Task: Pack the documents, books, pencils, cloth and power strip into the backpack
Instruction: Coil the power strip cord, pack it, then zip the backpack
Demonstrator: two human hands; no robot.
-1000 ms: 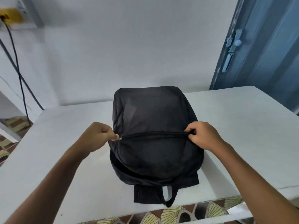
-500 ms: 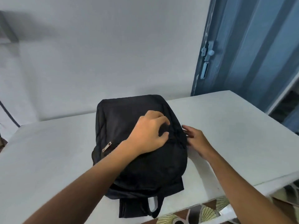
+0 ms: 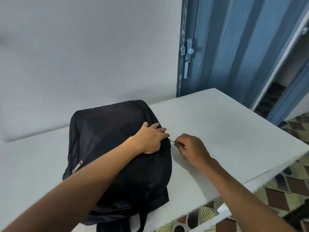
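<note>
Pinching a zip pull w/ right hand; left hand lying flat, pressing backpack at table centre. Zipping stage prob.; next, pull toward 6 o'clock.

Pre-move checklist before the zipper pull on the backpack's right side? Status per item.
1. Right hand grip on zipper pull: ok, pinched.
2. Left hand bracing black backpack: ok, pressed flat by the zipper.
3. Backpack lying flat on white table: ok.
4. Other zipper pull on left side: ok, untouched.
5. All items inside: cannot tell.
6. Zipper track free of snags: cannot tell.
</note>
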